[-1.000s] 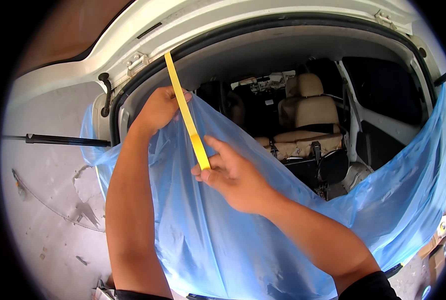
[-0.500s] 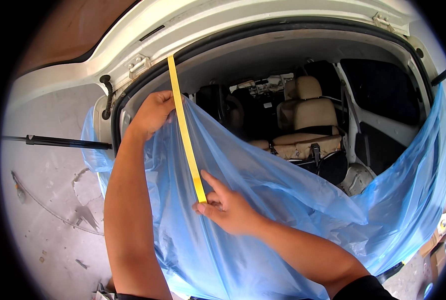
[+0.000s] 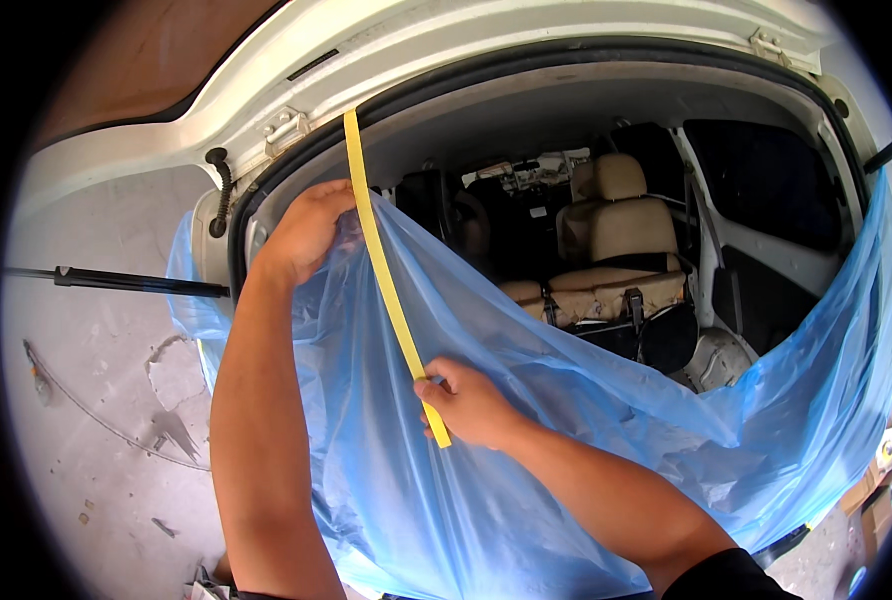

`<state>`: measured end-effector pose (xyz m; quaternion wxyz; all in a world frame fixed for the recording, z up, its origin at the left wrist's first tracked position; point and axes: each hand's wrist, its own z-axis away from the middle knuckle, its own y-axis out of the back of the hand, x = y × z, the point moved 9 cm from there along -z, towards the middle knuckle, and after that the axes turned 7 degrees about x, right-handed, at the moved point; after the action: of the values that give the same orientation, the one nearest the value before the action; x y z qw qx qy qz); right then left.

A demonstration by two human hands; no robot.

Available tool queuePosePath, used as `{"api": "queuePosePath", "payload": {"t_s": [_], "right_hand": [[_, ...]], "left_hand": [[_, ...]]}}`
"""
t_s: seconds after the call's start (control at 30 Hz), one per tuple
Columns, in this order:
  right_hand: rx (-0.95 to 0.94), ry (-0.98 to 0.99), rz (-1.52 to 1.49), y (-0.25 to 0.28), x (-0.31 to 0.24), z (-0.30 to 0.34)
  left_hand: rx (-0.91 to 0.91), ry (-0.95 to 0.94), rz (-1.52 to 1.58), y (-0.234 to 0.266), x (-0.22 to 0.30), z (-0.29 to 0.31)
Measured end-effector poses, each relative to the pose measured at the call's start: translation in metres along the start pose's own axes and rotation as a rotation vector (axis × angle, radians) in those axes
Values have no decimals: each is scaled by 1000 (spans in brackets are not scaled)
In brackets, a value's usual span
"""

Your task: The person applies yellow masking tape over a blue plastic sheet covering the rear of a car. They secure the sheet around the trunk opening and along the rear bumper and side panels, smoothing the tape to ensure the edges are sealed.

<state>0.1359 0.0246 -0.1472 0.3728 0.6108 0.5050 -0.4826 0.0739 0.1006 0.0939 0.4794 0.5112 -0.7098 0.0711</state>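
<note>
A strip of yellow masking tape (image 3: 386,275) hangs from the top edge of the vehicle's rear opening and slants down in front of blue plastic sheeting (image 3: 526,360). My right hand (image 3: 469,402) pinches the tape between thumb and fingers a little above its loose lower end. Higher up, my left hand (image 3: 311,230) is closed on the upper edge of the sheeting, just left of the tape; its fingertips are partly hidden. From there the sheeting drapes down across the opening and rises again at the right side.
The raised tailgate (image 3: 256,75) spans the top, with a gas strut (image 3: 136,284) at left. Inside are beige seats (image 3: 631,225). A dark rubber seal (image 3: 526,52) lines the opening. Cardboard boxes (image 3: 874,515) sit on the floor at lower right.
My right hand has moved slightly right and up, its pointing index finger now curled onto the tape. The tape's loose end has swung right and lower. My left hand stays at the sheeting's edge.
</note>
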Motion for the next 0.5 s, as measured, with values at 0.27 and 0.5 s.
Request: {"api": "queuePosePath", "payload": {"t_s": [0.27, 0.5], "right_hand": [[102, 90, 148, 13, 4, -10], [210, 243, 388, 12, -22, 6]], "left_hand": [[85, -46, 107, -5, 12, 13], [42, -77, -103, -8, 13, 15]]}}
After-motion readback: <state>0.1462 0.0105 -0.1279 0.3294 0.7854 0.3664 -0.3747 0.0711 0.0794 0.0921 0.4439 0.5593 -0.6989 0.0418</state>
